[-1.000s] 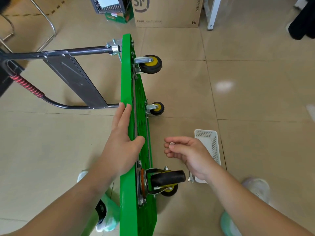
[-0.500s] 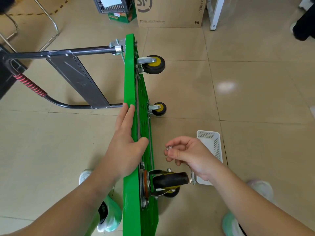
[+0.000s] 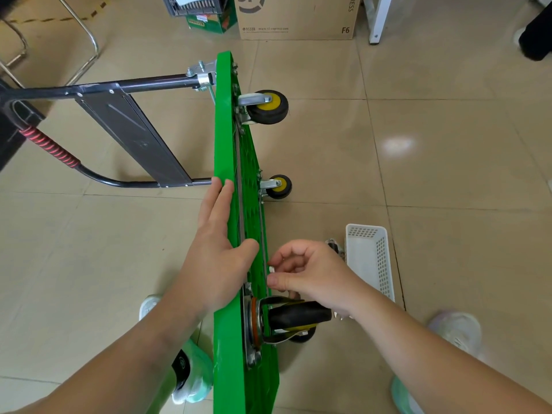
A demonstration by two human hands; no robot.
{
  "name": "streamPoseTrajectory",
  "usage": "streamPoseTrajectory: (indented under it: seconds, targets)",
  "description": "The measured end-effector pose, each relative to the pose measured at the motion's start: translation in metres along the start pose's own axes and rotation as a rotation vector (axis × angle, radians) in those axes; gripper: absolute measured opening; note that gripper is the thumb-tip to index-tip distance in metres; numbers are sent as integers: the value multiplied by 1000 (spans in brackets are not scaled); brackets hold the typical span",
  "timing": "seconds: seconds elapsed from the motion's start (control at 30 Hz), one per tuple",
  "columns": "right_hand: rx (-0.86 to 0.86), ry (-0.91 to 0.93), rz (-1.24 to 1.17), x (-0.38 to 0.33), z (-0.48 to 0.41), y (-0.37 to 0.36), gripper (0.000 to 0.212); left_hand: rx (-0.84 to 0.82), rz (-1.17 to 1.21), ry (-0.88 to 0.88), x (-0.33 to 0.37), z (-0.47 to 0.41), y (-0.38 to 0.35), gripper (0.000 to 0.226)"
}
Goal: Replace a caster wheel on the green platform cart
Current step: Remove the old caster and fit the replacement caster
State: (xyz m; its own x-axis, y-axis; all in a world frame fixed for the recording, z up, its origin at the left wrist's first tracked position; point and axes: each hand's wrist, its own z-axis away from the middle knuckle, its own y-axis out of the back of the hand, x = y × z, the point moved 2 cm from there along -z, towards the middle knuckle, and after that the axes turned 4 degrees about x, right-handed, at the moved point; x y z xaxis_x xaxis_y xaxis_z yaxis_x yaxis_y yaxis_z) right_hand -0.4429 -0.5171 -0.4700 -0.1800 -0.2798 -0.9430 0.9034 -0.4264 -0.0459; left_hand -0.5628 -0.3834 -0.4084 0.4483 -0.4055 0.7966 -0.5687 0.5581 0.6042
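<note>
- Beige floor tiles (image 3: 448,174) are carrying the green platform cart (image 3: 224,130), which is standing on its long edge with the underside facing right.
- Nearest, a black caster wheel (image 3: 298,316) is sitting with its metal plate against that underside.
- Just above it, the right hand (image 3: 307,273) is pinching a small silvery fastener (image 3: 271,269) in curled fingertips, right at the underside.
- Beside it, the left hand (image 3: 218,255) is lying flat along the upper edge, fingers straight and thumb across, steadying the cart.
- Judging by this, fastening the new caster is the step under way; next the fastener needs lining up with a plate hole and turning in while the cart is being braced.
- Further right, a white basket (image 3: 367,258) is resting on the floor.
- Beyond, two yellow-hubbed casters (image 3: 267,107) are sticking out, and a cardboard box (image 3: 295,16) is standing behind.
</note>
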Motion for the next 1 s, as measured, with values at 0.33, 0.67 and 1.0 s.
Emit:
streamPoseTrajectory:
  seconds: [0.33,0.67,1.0]
  targets:
    - [-54,-113,142,3,-14,0,22,16,21,-6,1,1,0,93]
    - [-170,-249,256,3,-26,-11,13,28,2,-15,0,0,0,93]
    - [-201,-317,189,10,-25,-13,15,35,-12,-20,-2,-1,-1,94]
